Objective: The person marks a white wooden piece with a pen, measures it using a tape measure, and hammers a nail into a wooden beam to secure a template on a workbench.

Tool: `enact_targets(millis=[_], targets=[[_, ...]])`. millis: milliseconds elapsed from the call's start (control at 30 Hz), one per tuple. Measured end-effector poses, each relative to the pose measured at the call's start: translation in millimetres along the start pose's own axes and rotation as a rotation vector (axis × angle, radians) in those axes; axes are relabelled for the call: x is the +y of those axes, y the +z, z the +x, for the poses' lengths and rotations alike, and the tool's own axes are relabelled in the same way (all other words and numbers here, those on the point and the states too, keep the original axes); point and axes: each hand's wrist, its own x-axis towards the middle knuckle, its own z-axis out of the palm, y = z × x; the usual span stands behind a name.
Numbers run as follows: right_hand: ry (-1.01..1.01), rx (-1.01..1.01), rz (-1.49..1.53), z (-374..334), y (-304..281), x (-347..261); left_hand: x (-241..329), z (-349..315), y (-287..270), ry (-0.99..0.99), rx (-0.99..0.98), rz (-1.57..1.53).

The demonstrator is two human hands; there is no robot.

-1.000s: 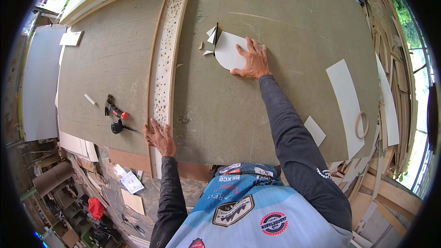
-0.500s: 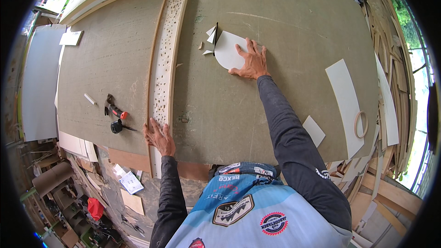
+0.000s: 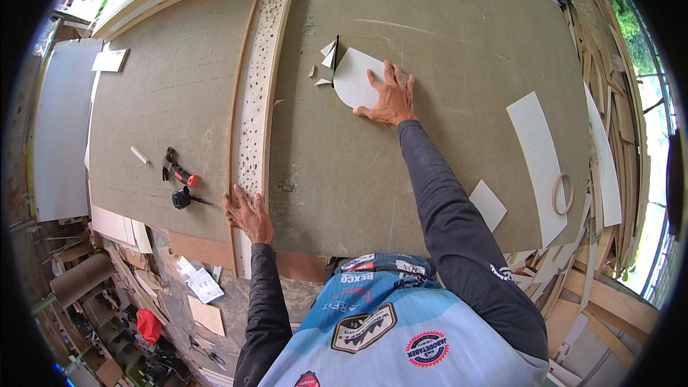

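My right hand (image 3: 391, 97) lies spread on a white board piece (image 3: 352, 75) with a rounded end, its fingertips pressing the board's right side. A thin black strip (image 3: 336, 57) touches the piece's upper left edge. Small white offcuts (image 3: 329, 57) lie just left of that strip. Nearer to me, my left hand (image 3: 249, 215) rests with fingers apart on a long perforated white board (image 3: 256, 122) edged with wood, which runs away from me across the table. Neither hand is wrapped around anything.
On the left half of the table (image 3: 165, 93) lie a red-and-black hammer (image 3: 179, 170), a black tape measure (image 3: 182, 198) and a small white stick (image 3: 140, 155). At right are a long white panel (image 3: 534, 158), a tape roll (image 3: 562, 194) and a white offcut (image 3: 489, 206). Stacked wood strips (image 3: 618, 115) stand beyond.
My right hand has shifted very slightly left with the white board piece. The left hand stays where it was.
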Motion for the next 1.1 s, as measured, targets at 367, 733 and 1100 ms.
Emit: enact_targets(millis=[367,733,1100], targets=[[0.041,-0.012,-0.014,-1.3,-1.6,-5.9,0.0,-0.1,0.3,0.001,0.003,-0.007],[0.107,-0.001,-0.009,-4.7,1.4,-13.7,3.4,0.2,-1.3,-0.004,-0.003,0.030],[0.116,-0.019,-0.002,-3.5,6.5,-12.2,-1.3,0.1,2.6,0.010,0.014,-0.005]])
